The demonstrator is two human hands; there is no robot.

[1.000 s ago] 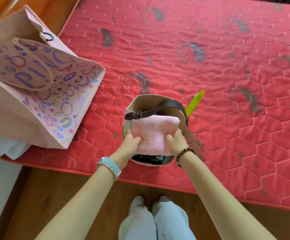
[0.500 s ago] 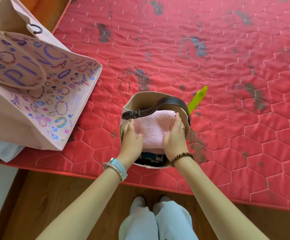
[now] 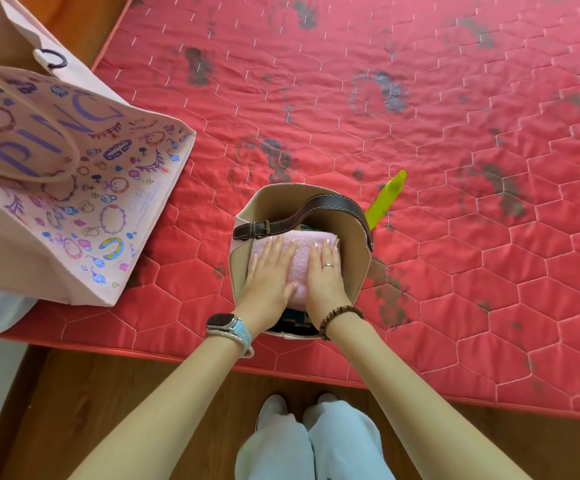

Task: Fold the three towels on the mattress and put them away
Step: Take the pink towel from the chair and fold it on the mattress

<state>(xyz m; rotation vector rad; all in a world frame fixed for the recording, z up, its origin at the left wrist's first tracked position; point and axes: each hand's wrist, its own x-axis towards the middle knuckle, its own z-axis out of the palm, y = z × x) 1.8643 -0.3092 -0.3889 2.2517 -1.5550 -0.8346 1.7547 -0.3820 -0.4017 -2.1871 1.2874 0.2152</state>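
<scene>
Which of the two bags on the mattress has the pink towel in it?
The small beige bag with the brown strap: the left hand and right hand press the folded pink towel inside it. The big printed pink tote lies apart, untouched.

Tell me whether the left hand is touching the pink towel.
Touching. The head view shows the left hand lying flat on the pink towel, fingers straight.

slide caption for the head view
Folded pink towel pressed into a beige bucket bag by the left hand and right hand, on a red mattress.
</scene>
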